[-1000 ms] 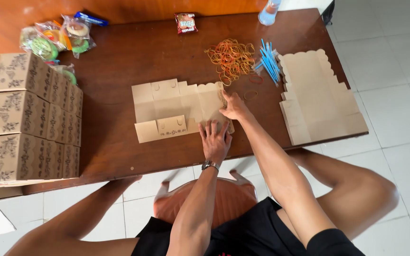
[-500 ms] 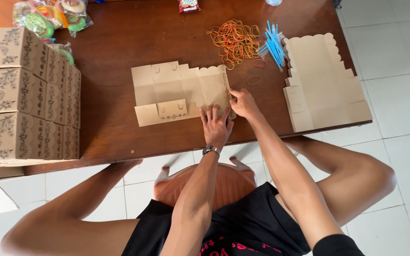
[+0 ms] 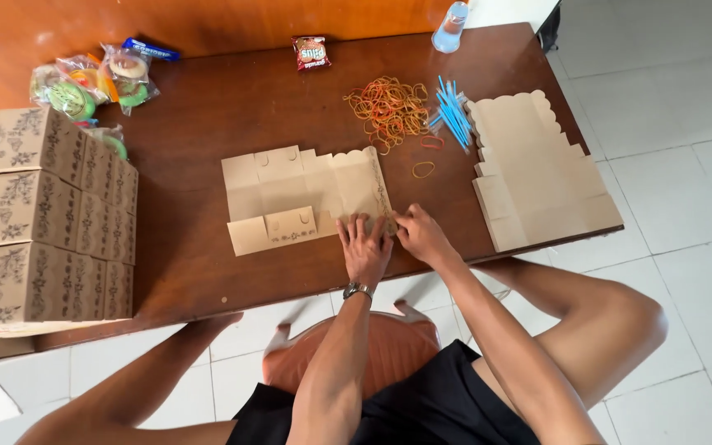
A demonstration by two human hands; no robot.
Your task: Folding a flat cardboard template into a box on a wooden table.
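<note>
My hands have slid down to the near right corner of the flat tan die-cut cardboard box blank [image 3: 302, 198] at frame centre, left hand [image 3: 365, 247] spread flat pressing a flap, right hand [image 3: 422, 236] pinching the edge, so the fold is underway on the brown wooden desk [image 3: 208, 124].

wristwatch [image 3: 358, 290]: metal, left wrist | shorts [image 3: 422, 408]: black | arms bare

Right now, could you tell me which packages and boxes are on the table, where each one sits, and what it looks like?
Flat box blank: table middle, tan, under both hands.
Blank stack: right edge, tan, scalloped.
Folded boxes: stacked at left, tan with floral print.
Snack packet: far side, small, red.
Clear bags: far left corner, colourful rings inside.
Blue wrapper: beside the bags.
</note>
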